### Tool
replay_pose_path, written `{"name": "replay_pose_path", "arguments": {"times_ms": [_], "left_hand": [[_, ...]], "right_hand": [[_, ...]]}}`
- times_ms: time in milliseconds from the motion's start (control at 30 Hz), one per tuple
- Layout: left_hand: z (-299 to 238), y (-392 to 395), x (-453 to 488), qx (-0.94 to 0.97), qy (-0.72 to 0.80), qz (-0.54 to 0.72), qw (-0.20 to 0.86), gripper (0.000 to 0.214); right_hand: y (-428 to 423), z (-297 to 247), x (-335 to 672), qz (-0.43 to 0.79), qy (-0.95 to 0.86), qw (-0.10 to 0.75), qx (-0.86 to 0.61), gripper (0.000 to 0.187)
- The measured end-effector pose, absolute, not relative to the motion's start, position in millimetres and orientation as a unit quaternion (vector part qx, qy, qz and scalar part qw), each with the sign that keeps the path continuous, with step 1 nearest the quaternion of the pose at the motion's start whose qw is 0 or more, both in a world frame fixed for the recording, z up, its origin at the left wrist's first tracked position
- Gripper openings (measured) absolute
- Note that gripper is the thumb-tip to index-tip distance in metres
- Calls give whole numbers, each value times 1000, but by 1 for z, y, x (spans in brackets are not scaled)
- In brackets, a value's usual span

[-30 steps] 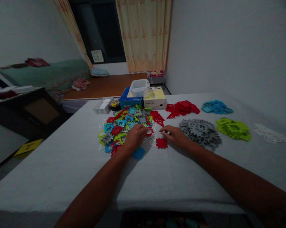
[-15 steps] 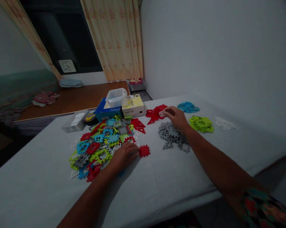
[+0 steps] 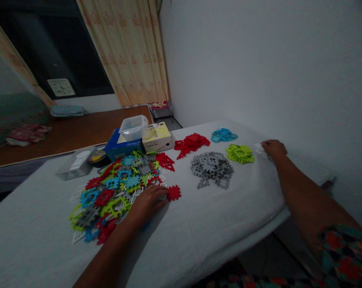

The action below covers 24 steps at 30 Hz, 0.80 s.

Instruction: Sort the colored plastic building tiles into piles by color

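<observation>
My left hand (image 3: 151,200) rests low at the right edge of a mixed heap of plastic interlocking tiles (image 3: 132,183). Its closed fingertips grip the left edge of a red square tile (image 3: 173,193) with notched sides, lying near the table surface. Far to the right, my right hand (image 3: 274,149) is over a small pile of white pieces (image 3: 259,149), its fingers pinched on a white piece that blends into those beneath. Single-colour piles lie between the hands: grey (image 3: 212,166), lime green (image 3: 240,153), red (image 3: 193,143) and blue (image 3: 224,135).
Behind the mixed heap stand a blue box (image 3: 123,149) with a clear plastic tub (image 3: 134,127) on it, a yellow-white box (image 3: 157,136), a round black tin (image 3: 98,158) and a translucent container (image 3: 74,166). A wall (image 3: 259,72) borders the cloth-covered table (image 3: 181,236) on the right.
My right hand has carried the white piece from near the red pile rightward to the white pile. My left hand stays at the red tile. The view has turned slightly right.
</observation>
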<state>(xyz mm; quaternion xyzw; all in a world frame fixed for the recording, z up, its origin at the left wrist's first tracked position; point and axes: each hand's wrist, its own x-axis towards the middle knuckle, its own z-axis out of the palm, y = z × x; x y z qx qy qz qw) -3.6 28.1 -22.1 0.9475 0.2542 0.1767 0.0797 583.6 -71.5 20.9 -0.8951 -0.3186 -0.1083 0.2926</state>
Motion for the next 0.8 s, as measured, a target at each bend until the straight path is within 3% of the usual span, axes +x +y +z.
{"name": "replay_pose_path", "arguments": {"times_ms": [200,367,500,600,700,800], "left_hand": [[-7,30,-11,913,341,216,57,30],[4,38,-32,885,404,224,64,27],[-3,33,-34,912,356,192,64,26],[-9,26,-24,938,298,170,54,30],[-11,20,-16,954,267,133,36,46],[-10,18,-10,958,271,94,8,44]], "right_hand": [[-42,45,542,-104,-389,275,-873,31],[-8,60,396,-23,-698,308,-646,26],[-20,43,270,86,-861,158,-476,26],[-26,26,229,105,-882,64,-455,38],[-24,13,227,100,-877,58,-465,41],[-22,5,237,95,-869,79,-479,41]]}}
